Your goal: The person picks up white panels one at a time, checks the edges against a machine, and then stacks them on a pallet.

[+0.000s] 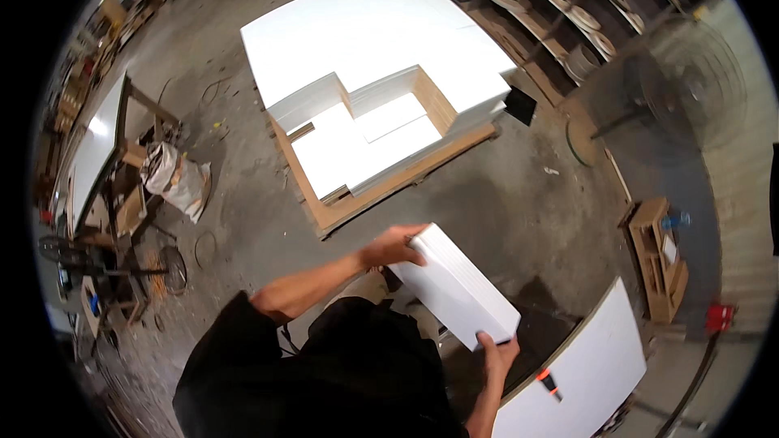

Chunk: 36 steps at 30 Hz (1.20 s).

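Between my two hands is a stack of white panels (458, 284), held tilted in front of my body. My left hand (395, 247) grips its upper left end, thumb on the white face. At the lower right end, my right hand (497, 353) is closed on the corner, with its thumb on the face and the other fingers mostly hidden underneath. Beyond them a large pile of white panels (365, 32) lies on a brown base board (324, 215). The near side of that pile has a stepped recess with lower white pieces in it.
A white worktop (584, 373) at lower right carries an orange-and-black tool (549, 384). A caged fan (690, 85) and shelves (560, 12) stand at right. On the left are a white-topped table (101, 138), a stuffed sack (174, 178) and a smaller fan (69, 251).
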Motion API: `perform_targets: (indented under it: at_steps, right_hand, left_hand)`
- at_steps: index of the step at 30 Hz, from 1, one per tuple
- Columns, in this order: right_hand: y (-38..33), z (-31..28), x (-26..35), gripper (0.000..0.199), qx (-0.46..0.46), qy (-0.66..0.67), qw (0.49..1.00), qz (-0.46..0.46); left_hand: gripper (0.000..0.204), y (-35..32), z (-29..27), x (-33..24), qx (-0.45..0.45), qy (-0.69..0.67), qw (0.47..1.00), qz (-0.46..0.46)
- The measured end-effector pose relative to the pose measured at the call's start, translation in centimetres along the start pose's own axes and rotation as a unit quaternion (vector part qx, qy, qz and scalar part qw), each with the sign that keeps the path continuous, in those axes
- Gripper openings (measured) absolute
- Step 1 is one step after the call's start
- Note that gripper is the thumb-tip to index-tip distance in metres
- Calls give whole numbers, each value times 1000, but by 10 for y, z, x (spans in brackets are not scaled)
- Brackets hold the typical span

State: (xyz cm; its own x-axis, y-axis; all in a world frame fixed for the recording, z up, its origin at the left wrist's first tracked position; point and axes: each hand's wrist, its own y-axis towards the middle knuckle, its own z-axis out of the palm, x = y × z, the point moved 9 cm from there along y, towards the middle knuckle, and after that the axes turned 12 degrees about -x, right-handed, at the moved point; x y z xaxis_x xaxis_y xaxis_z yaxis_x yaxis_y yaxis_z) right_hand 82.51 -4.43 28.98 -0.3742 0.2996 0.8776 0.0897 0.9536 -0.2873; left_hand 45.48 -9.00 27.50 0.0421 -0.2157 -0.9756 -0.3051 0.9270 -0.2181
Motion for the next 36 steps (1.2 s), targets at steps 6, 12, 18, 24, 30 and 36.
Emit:
perform_targets:
  at_steps: [6, 12, 18, 24, 30, 36]
  right_hand:
    - [142, 222, 49, 52, 232, -70, 970, 2]
    - [238, 462, 84, 47, 432, -39, 900, 44]
    - [318, 665, 69, 42, 519, -77, 851, -9]
    - [377, 816, 37, 40, 532, -116, 839, -1]
    - [403, 861, 17, 49, 526, -157, 836, -3]
    - [441, 802, -21, 59, 313, -128, 937, -81]
  left_hand:
    - [71, 43, -142, 83, -258, -85, 950, -156]
    - [62, 96, -229, 169, -423, -217, 852, -220]
    - [46, 160, -294, 264, -530, -272, 758, -267]
    - [55, 248, -359, 352, -552, -315, 719, -282]
    - [65, 281, -393, 394, -538, -311, 708, -336]
    - [66, 290, -397, 403, -518, -305, 712, -364]
